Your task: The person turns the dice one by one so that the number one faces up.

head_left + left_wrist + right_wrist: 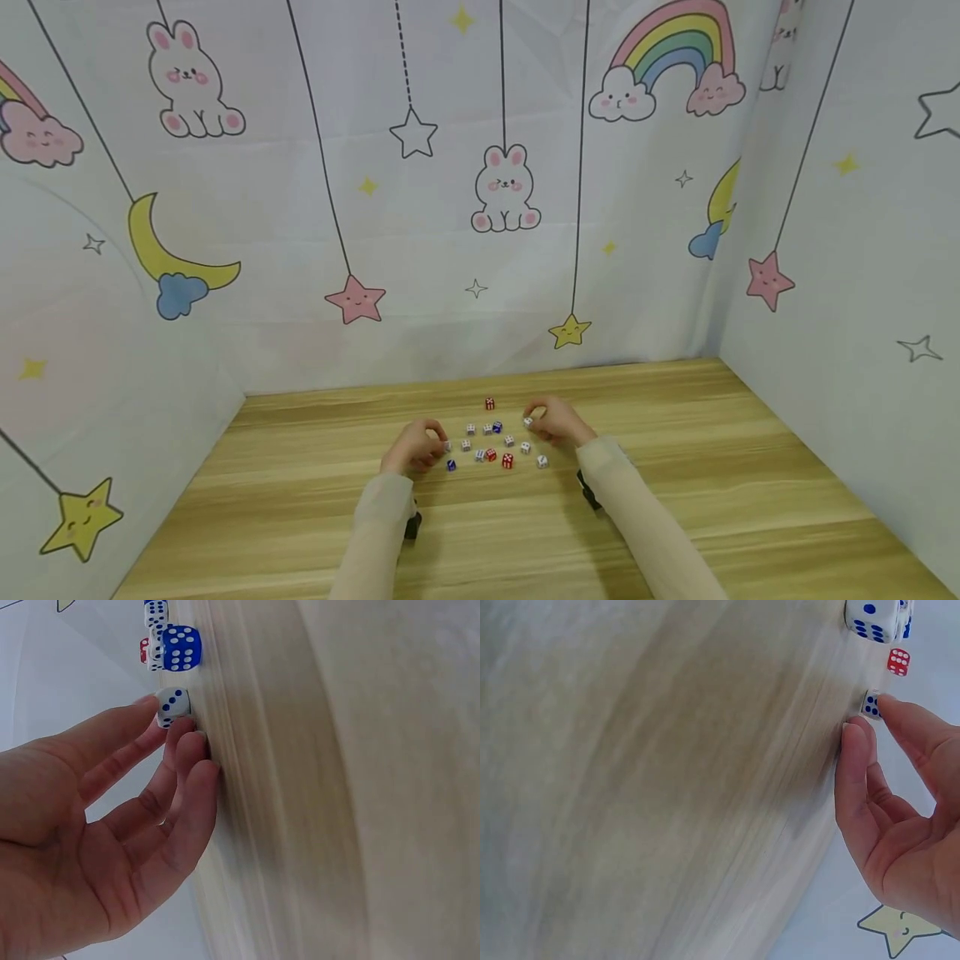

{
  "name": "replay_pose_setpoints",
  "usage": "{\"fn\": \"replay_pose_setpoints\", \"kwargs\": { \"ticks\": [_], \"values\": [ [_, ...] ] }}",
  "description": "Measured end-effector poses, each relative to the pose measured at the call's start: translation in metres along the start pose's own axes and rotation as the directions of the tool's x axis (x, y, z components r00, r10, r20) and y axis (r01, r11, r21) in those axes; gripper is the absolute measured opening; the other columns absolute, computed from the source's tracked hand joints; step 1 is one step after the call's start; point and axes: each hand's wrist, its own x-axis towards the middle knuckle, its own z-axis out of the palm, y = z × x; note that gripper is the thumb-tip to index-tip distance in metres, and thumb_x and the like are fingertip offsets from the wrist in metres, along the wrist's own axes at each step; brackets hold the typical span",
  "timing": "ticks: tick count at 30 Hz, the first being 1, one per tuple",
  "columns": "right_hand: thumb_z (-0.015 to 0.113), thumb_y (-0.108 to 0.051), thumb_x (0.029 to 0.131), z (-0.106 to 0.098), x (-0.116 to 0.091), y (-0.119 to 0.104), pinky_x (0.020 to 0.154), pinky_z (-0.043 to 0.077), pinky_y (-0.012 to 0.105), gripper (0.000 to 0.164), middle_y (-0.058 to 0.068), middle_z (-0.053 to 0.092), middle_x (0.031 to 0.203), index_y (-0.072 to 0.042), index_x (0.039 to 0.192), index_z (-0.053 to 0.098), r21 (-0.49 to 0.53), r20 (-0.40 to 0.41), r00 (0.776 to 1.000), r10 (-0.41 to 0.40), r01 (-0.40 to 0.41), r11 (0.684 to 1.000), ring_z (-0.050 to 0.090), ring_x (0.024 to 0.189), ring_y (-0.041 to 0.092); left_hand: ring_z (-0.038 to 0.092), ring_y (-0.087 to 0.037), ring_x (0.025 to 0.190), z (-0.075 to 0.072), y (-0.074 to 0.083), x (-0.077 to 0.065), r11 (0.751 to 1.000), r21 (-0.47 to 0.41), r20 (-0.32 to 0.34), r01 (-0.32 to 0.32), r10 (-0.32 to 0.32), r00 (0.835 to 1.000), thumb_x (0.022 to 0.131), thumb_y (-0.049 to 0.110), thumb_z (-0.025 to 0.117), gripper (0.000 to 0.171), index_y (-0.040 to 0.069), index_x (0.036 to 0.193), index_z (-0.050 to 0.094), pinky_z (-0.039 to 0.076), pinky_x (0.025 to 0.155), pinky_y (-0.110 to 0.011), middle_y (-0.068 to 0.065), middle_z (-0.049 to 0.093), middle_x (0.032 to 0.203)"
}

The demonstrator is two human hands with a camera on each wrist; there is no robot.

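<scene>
I'd pinch lightly and squarely here, so neither small cube slips out or knocks its neighbours. My left hand (417,447) has thumb and fingers nearly closed on a white die (173,703) at its tips; my right hand (557,421) likewise pinches a second white die (870,703). Both sit low over the tabletop (495,542), fingers turned inward, loose dice (507,461) between them.

Soft, diffuse light, faint shadows.
</scene>
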Motion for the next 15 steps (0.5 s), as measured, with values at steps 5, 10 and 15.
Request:
{"fn": "replay_pose_setpoints", "kwargs": {
  "ticks": [5,10,15],
  "values": [
    [0.063,-0.013,0.082,-0.0007,0.0008,0.0004,0.039,0.04,0.022,0.01,0.004,0.051,0.058,-0.008,0.09,0.062,-0.044,-0.022,1.0,0.008,-0.009,0.999,0.046,0.048,0.011,0.043,-0.013,0.051,0.0004,0.0,0.0012,1.0,-0.008,0.015,0.002,-0.002,1.0,0.083,0.004,0.057,0.012,-0.001,0.094,0.056,0.039,0.046,-0.024,-0.009,0.056,0.067],
    [0.061,-0.018,0.084,-0.0008,0.0017,0.0014,0.04,0.041,0.022,0.011,0.005,0.054,0.063,-0.008,0.089,0.063,-0.066,-0.035,0.999,0.028,-0.031,0.997,0.048,0.05,0.012,0.045,-0.013,0.052,0.0006,-0.0003,0.0022,1.0,-0.002,0.014,0.006,-0.006,1.0,0.083,0.004,0.058,0.012,-0.001,0.094,0.057,0.04,0.046,-0.025,-0.009,0.057,0.069],
    [0.059,-0.018,0.085,-0.0011,0.0011,0.0025,0.04,0.042,0.022,0.013,0.005,0.054,0.061,-0.008,0.091,0.064,-0.068,-0.034,0.998,0.044,-0.047,0.997,0.047,0.05,0.012,0.045,-0.013,0.051,-0.0001,-0.0005,0.0032,1.0,0.016,0.017,0.01,-0.011,1.0,0.083,0.005,0.06,0.013,0.0,0.094,0.057,0.042,0.046,-0.025,-0.01,0.058,0.07]
  ]
}}
